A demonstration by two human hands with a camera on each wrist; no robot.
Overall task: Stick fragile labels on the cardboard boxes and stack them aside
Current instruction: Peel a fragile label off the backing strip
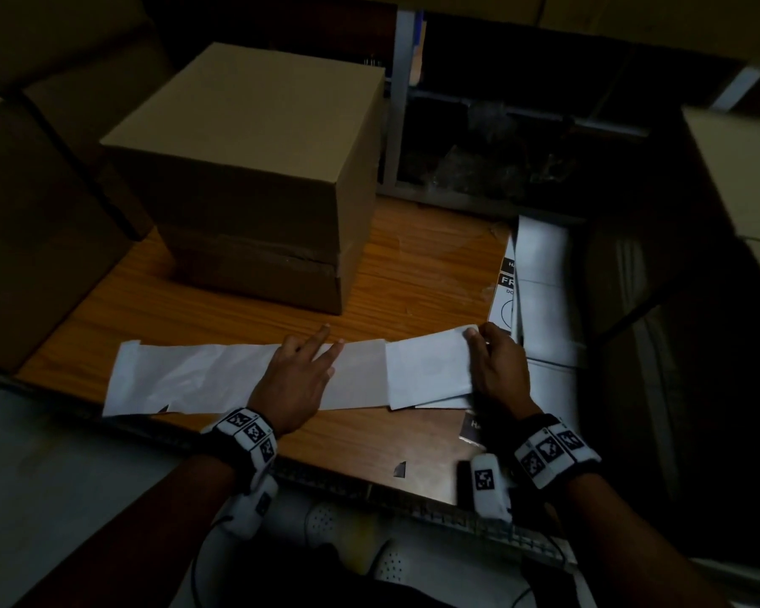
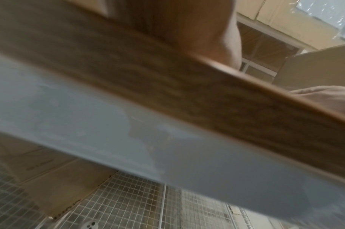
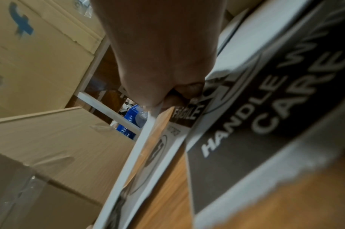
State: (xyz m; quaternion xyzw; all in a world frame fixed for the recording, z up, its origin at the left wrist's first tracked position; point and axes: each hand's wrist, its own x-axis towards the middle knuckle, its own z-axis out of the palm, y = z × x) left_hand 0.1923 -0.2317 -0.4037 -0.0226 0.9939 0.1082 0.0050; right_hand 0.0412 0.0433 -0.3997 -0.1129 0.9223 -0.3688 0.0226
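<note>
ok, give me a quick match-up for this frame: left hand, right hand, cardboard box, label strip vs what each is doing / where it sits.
Column 1:
1. left hand
2. right hand
3. cardboard box
4. label strip

Column 2:
A. stands at the back of the wooden table
B. pinches the strip's right end
C. lies white side up along the table's near edge
D. presses flat on the strip's middle

Pairs: 1-D, 2-B, 3-A, 4-C
</note>
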